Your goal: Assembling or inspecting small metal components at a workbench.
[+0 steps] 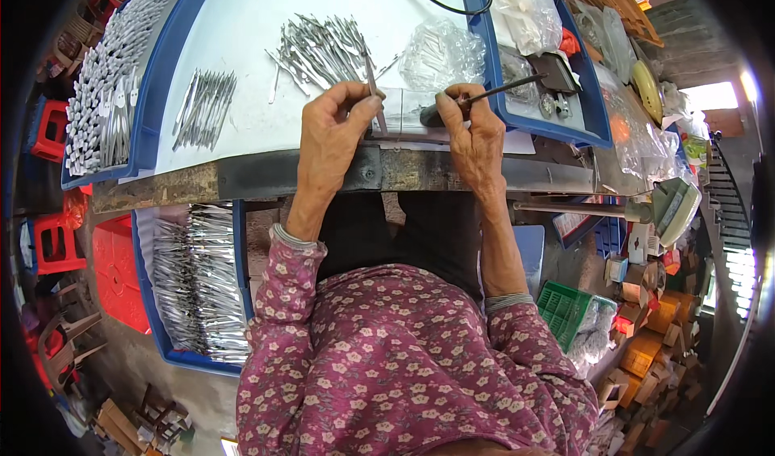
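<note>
My left hand [329,137] pinches a slender silvery metal piece [371,76] between thumb and fingers, upright in the picture, over the table's near edge. My right hand [478,145] is closed round a screwdriver [508,87], its dark handle toward my left hand and its thin shaft pointing right. Just beyond my left hand lies a loose heap of similar slender metal pieces [319,48]. A smaller, neatly lined-up bunch [204,109] sits farther left on the white table top. Past my right hand rests a clear plastic bag [442,54] with thin pieces inside.
At the left stands a blue tray [149,92] full of slender pieces; another blue tray [242,286] of them is below the table. On the right, a blue tray [593,129] holds bags and small parts. A metal rod [573,209] juts out beside my right forearm.
</note>
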The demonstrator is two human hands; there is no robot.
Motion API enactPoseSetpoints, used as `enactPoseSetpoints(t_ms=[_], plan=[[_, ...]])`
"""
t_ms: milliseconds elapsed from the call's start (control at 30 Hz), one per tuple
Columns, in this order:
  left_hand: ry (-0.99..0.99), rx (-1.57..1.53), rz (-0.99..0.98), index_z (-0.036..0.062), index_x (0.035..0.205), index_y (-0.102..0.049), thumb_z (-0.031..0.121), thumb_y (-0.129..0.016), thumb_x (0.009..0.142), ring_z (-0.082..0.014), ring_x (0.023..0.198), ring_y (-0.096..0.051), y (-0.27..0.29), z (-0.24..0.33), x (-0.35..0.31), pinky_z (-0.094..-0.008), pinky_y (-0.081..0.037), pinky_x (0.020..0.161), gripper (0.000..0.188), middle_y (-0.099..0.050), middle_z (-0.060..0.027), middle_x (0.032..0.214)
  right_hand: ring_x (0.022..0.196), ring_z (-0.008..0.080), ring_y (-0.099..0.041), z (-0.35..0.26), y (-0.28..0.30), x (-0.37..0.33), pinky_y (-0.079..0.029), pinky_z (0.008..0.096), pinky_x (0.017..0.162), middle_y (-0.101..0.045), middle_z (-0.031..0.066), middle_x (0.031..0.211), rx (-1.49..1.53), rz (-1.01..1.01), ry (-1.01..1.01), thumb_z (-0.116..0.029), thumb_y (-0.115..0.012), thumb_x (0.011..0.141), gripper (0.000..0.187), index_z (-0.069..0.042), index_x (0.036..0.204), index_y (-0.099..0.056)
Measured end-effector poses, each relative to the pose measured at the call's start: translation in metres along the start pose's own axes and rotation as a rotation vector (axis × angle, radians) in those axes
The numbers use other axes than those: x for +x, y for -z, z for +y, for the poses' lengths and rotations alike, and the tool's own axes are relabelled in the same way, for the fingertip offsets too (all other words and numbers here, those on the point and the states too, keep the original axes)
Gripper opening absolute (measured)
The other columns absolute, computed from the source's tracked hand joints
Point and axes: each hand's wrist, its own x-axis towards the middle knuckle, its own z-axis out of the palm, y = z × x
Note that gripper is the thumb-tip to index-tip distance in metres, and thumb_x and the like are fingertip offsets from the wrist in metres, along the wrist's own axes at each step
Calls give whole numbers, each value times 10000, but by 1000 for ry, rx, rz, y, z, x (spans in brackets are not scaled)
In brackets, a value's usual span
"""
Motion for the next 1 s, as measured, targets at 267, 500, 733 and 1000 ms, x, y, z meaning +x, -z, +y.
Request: enactPoseSetpoints(t_ms=[267,500,733,1000], plan=[[63,-130,-36,-21,918,-603,77,-609,810,-38,577,-467,4,-9,-11,-165,-363,512,146,-587,-12,732,646,206,-570,-8,23,28,-443,305,622,-574,100,683,140,-30,-101,-90,-512,839,121,-3,919,-532],[66,-171,-55,-18,896,-596,60,-621,798,-66,573,-481,4,-6,-17,-183,-375,527,128,-579,-18,721,676,308,-606,14,6,60,-468,365,632,-622,169,740,-209,-112,38,-84,-498,767,171,-35,892,-604],[68,-175,-76,-15,918,-597,81,-635,802,-33,594,-479,9,-7,-20,-165,-383,524,156,-592,-6,750,706,352,-595,47,-24,84,-460,404,633,-619,180,758,-574,-295,209,-103,-555,746,150,-40,869,-617],[66,-195,-58,-12,930,-600,77,-648,792,-28,627,-500,14,-7,-22,-162,-394,538,171,-599,-4,769,785,374,-588,54,-30,92,-446,453,676,-604,201,800,-710,-518,174,-137,-588,747,148,-3,809,-587]])
